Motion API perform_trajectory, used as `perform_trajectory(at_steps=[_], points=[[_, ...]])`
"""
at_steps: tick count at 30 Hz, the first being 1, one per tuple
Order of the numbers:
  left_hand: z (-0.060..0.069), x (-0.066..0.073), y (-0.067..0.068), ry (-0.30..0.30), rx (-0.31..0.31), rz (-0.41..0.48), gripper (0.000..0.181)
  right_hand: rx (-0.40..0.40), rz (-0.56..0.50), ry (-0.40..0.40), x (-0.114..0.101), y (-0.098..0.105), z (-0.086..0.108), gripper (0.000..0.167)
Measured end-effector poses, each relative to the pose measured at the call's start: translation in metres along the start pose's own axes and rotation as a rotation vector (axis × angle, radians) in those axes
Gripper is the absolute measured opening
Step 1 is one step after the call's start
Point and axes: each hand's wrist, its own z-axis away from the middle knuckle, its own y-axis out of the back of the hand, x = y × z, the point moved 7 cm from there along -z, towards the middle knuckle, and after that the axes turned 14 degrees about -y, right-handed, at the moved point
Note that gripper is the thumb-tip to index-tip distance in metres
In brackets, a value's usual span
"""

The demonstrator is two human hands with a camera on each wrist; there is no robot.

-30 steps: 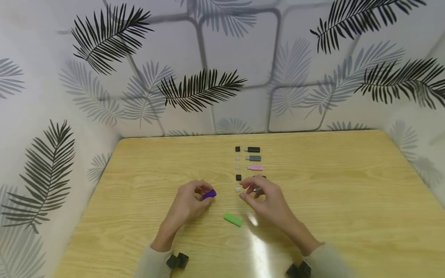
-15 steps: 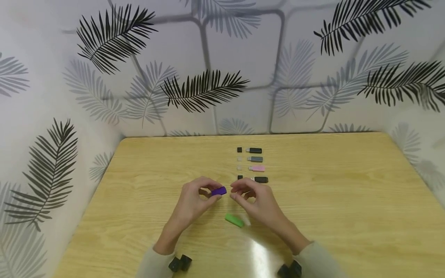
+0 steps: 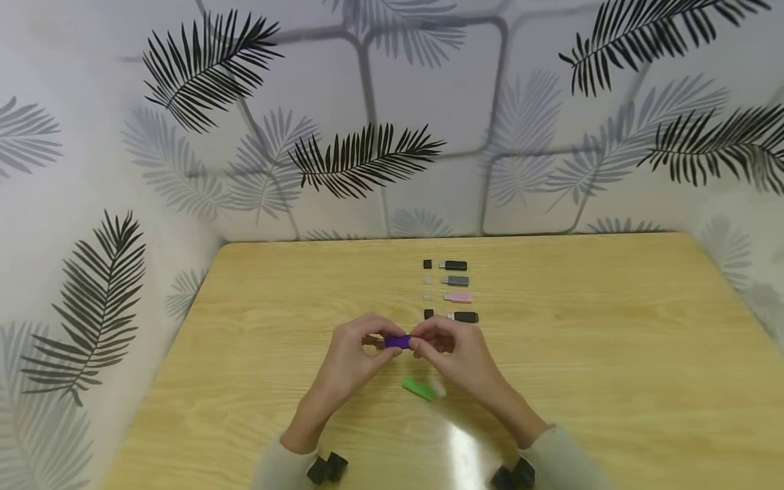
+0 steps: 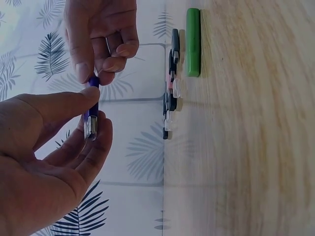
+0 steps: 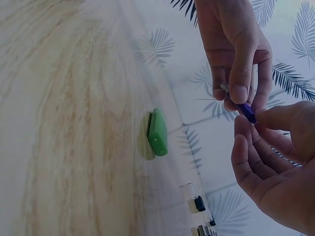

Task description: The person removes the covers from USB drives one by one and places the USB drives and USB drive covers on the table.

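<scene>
A purple USB stick point(image 3: 397, 341) is held above the table between both hands. My left hand point(image 3: 361, 350) pinches it near its metal plug point(image 4: 91, 127), which points left toward the left palm. The right hand point(image 3: 456, 347) pinches the opposite end with thumb and fingertips, as the right wrist view also shows. Below the hands, a green bar-shaped piece point(image 3: 419, 388) lies slanted on the table; no metal plug shows on it.
Beyond the hands, several uncapped USB sticks lie in a column, among them a grey one point(image 3: 456, 280) and a pink one point(image 3: 459, 297). Small caps, such as a black one point(image 3: 427, 264), sit left of them. The wooden table point(image 3: 275, 292) meets a leaf-patterned backdrop point(image 3: 429, 102).
My left hand has carried the purple USB stick rightward. The right hand has come left from over the column of sticks and taken hold of its free end.
</scene>
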Motion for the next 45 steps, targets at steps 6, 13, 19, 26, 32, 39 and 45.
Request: perform_trajectory(at_steps=[6,13,19,26,32,39,45], points=[[0.000,0.001,-0.002,0.019,-0.001,0.023,0.024,-0.007,0.003,-0.012,-0.002,0.003,0.001,0.008],[0.001,-0.004,-0.005,0.082,-0.028,0.050,0.024,0.026,0.000,-0.029,0.002,0.016,0.006,0.009],[0.000,-0.001,-0.009,0.065,-0.032,0.087,0.019,0.007,-0.071,-0.057,0.007,0.028,0.013,0.009],[0.000,0.003,-0.016,0.043,-0.023,0.100,0.017,-0.007,-0.010,-0.072,0.009,0.033,0.022,0.017],[-0.001,0.006,-0.023,0.008,-0.016,0.136,0.016,0.027,0.075,0.038,0.003,0.035,0.027,0.028],[-0.001,0.006,-0.032,-0.010,-0.024,0.177,0.016,0.031,0.157,0.186,-0.006,0.032,0.031,0.033],[0.000,0.003,-0.036,0.007,-0.023,0.244,0.017,0.049,0.291,0.262,-0.011,0.035,0.034,0.032]])
